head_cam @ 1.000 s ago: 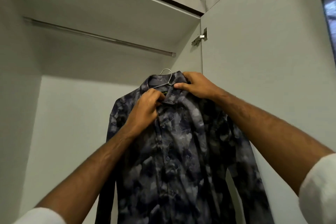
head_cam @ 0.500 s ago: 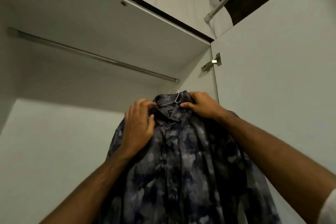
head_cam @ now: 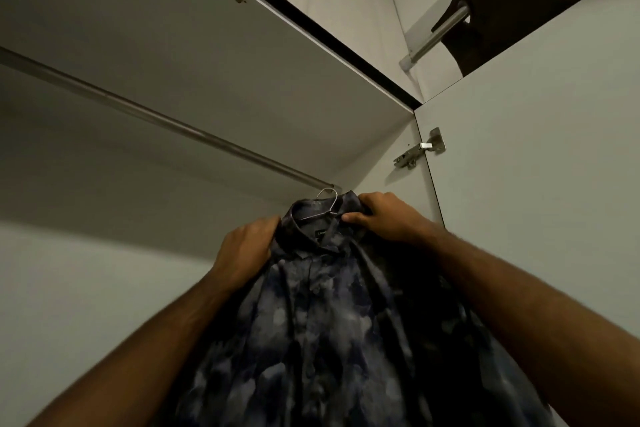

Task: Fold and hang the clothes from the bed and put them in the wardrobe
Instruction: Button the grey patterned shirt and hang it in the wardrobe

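Head view looks up into the open wardrobe (head_cam: 104, 288); a metal rail (head_cam: 166, 121) runs under its top panel from the left edge toward the right wall; the left hand (head_cam: 247, 246) grips the left shoulder of the dark patterned shirt (head_cam: 329, 340), fingers curled into the cloth; the wire hanger (head_cam: 323, 206) sits in the collar, its hook just below the rail's right end; the right hand (head_cam: 384, 217) pinches the collar's right side; the door (head_cam: 536, 166) with its hinge (head_cam: 420, 149) stands at the right.
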`<action>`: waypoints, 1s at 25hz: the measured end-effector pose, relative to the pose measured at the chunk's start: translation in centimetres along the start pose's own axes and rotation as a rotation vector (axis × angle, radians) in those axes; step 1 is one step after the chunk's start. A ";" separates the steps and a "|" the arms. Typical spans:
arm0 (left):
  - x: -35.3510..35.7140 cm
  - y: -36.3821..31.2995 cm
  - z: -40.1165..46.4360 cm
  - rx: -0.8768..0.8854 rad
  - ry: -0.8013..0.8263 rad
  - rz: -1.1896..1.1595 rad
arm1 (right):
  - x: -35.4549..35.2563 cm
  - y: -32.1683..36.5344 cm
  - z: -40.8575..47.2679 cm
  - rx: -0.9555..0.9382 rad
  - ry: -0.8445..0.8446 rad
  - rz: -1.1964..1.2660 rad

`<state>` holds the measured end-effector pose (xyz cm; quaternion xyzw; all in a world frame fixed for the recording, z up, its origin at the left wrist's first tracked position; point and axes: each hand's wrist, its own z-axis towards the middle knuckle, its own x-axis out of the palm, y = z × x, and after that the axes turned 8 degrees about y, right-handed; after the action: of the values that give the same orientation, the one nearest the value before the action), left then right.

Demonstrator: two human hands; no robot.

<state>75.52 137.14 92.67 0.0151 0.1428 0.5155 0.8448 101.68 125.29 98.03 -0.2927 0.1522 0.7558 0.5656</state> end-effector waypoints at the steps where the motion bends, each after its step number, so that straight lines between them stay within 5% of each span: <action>1: 0.8 0.5 1.0 -0.017 0.013 0.020 | 0.2 -0.5 0.7 0.027 0.024 -0.081; 5: 3.9 1.8 4.9 -0.046 0.029 0.062 | 0.6 -2.6 4.6 0.109 0.163 -0.151; 10: 7.9 3.2 9.4 -0.059 -0.016 -0.317 | 1.3 -2.8 9.5 0.141 -0.026 -0.361; 25: 12.5 2.7 17.6 -0.275 0.327 -0.196 | 1.6 -3.6 16.4 0.237 -0.075 -0.435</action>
<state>83.08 151.45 107.22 -0.1979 0.2067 0.4412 0.8506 100.35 136.84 110.30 -0.2221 0.1524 0.6034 0.7506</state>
